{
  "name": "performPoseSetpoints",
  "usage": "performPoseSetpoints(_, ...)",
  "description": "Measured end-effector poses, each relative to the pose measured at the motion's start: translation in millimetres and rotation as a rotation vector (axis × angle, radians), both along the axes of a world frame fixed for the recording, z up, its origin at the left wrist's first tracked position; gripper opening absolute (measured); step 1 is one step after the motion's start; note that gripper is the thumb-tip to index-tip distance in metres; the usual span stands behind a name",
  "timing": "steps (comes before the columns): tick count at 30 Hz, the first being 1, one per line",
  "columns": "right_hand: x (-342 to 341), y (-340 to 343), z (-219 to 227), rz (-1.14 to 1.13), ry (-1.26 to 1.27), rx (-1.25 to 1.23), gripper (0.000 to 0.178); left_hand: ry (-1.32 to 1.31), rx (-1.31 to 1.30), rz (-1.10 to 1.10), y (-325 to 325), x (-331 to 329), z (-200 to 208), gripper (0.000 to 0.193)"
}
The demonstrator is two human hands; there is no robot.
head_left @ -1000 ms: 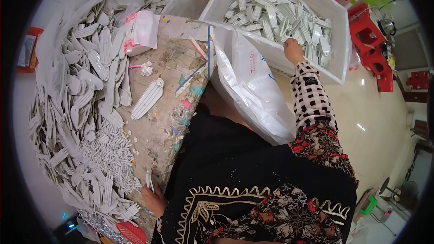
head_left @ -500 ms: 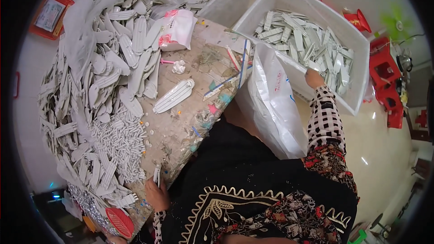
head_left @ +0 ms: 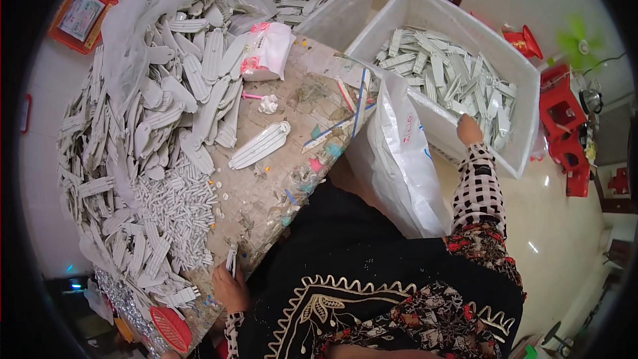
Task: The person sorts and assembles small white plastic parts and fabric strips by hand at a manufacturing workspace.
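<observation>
A: At table edge, left hand (head_left: 229, 289) pinches a small white plastic piece (head_left: 231, 260), fingers closed on it.

B: Right hand (head_left: 468, 129)?

A: Reaches into the white bin (head_left: 525, 80) of grey-white strips (head_left: 445, 80); grip cannot be told. White plastic bag (head_left: 399, 159) hangs between table and bin.

- Left fingers (head_left: 229, 280): open tabletop (head_left: 279, 173) ahead, heaped white pieces (head_left: 153, 133) beside them.
- Right hand (head_left: 468, 129): bin wall (head_left: 492, 163) below, bag (head_left: 399, 159) just inward.

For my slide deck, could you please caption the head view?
Right hand reaches into a white plastic crate of white plastic pieces; left hand holds a small white plastic piece at the worn tabletop's edge.
</observation>
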State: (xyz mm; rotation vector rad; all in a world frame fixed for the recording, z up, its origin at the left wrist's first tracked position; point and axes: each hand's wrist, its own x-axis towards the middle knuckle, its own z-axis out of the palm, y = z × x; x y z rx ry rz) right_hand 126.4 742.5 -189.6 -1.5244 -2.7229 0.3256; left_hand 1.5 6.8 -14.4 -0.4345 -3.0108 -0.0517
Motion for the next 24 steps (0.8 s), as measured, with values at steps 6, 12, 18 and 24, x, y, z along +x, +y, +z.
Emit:
performPoseSetpoints(6,-24,-48,-23,0.251,-0.060,-0.141,0.025,0.003,0.006,-0.029,7,0,7,0.030)
performPoseSetpoints(12,-46,-101,27,0.331,-0.078,-0.114,0.021,-0.015,0.018,-0.042,5,3,6,0.032)
performPoseSetpoints(18,-53,-110,45,0.398,-0.086,0.022,0.019,0.003,0.032,-0.023,6,4,6,0.032)
performPoseSetpoints(24,-46,-118,42,0.375,-0.155,-0.015,0.020,-0.015,0.069,-0.048,2,4,5,0.035)
